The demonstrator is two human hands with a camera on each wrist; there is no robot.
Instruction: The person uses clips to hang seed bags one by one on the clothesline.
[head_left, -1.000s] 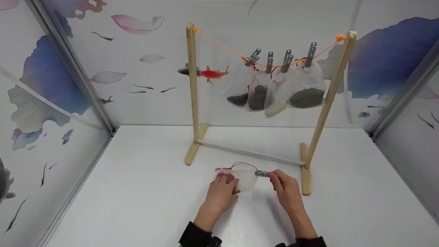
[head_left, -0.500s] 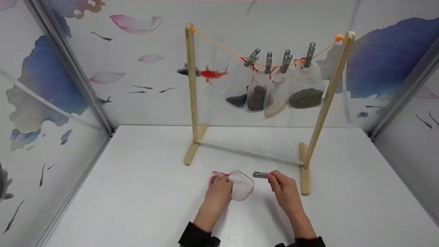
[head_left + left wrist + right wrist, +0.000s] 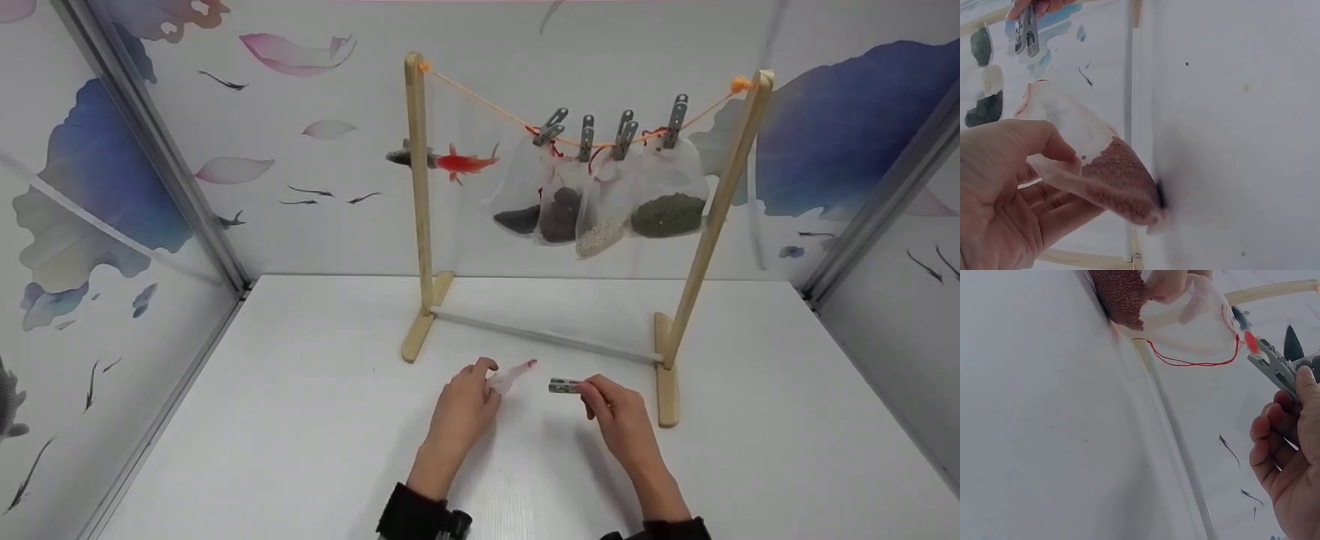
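Observation:
A small white mesh drawstring bag (image 3: 1072, 121) with reddish-brown grains in its bottom is pinched between the thumb and fingers of my left hand (image 3: 461, 405). In the left wrist view its filled lower end is right at the tabletop. The bag's red cord (image 3: 1196, 363) loops loose from the mouth. My right hand (image 3: 621, 420) pinches a grey clothespin (image 3: 564, 385) by its handle end, its tip pointing left toward the bag, apart from it. In the head view, my left hand hides most of the bag.
Behind my hands stands a wooden rack (image 3: 420, 187) with a sagging orange cord (image 3: 480, 97). Several filled mesh bags hang there from grey clothespins, including one with green contents (image 3: 667, 215). A low grey rod (image 3: 547, 335) joins the rack's feet on the white table (image 3: 315, 420).
My left hand has gathered up the bag, first lying flat under the fingers, and tilted it upright. The right hand has shifted slightly left with the clothespin.

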